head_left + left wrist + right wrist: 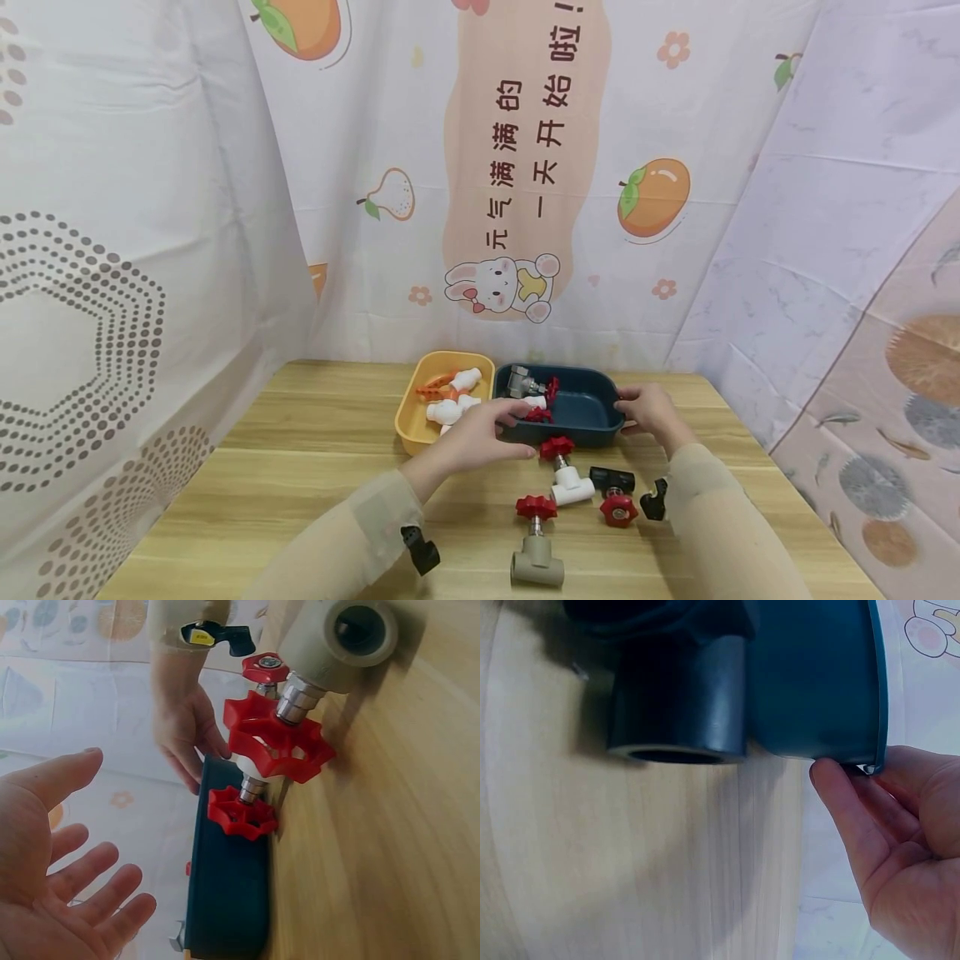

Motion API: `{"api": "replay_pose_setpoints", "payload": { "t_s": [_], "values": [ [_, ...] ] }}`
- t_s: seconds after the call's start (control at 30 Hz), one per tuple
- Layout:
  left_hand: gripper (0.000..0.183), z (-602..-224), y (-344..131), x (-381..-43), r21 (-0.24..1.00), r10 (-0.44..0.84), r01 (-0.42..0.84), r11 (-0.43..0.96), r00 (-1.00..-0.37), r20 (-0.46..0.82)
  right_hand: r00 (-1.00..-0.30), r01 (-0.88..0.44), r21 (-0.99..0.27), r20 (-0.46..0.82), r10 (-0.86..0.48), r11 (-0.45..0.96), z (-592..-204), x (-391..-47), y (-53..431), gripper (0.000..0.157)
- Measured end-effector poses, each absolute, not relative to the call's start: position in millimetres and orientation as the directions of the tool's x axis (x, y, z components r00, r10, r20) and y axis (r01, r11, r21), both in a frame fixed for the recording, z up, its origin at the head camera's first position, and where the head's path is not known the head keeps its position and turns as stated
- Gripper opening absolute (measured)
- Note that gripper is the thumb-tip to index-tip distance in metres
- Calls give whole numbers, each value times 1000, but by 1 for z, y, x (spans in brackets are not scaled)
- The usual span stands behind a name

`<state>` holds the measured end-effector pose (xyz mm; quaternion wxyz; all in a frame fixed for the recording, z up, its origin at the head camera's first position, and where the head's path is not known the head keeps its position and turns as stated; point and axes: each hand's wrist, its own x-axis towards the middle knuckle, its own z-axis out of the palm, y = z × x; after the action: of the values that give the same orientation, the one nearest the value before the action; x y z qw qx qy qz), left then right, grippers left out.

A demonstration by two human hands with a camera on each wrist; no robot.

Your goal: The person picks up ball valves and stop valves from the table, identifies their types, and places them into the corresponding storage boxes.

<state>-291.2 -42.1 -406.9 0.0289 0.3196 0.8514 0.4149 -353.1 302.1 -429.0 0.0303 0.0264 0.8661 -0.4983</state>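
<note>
A dark blue bin (585, 408) stands at the back of the table. Inside its left part lie a metal valve (519, 382) and a white valve with a red handwheel (538, 414). My right hand (651, 410) grips the bin's right end, thumb and fingers at the wall and rim. My left hand (75, 877) has its fingers spread, apart from the bin's front left corner, and holds nothing. In front of the bin are a white tee valve (572, 486), a black tee valve (613, 481) and a beige tee valve (537, 562), each with a red handwheel.
A yellow bin (407, 425) stands against the blue bin's left side, holding white pipe fittings (448, 410) and orange pieces (435, 388). Printed curtains (390, 292) hang behind and at both sides of the wooden table (300, 467).
</note>
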Motion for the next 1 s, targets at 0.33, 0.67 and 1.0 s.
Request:
{"api": "replay_pose_setpoints", "payload": {
  "t_s": [0.33,0.67,1.0],
  "values": [
    [61,-416,-44,-284,744,597,522,417,-774,209,-997,66,-859,-74,4,508,-428,-353,302,41],
    [59,-426,-46,-279,758,633,510,406,-756,169,-997,68,-864,-74,8,500,-431,-355,305,42],
    [56,-438,-45,-275,774,675,487,404,-730,107,-997,74,-860,-79,12,504,-430,-354,303,42]
  ]
}}
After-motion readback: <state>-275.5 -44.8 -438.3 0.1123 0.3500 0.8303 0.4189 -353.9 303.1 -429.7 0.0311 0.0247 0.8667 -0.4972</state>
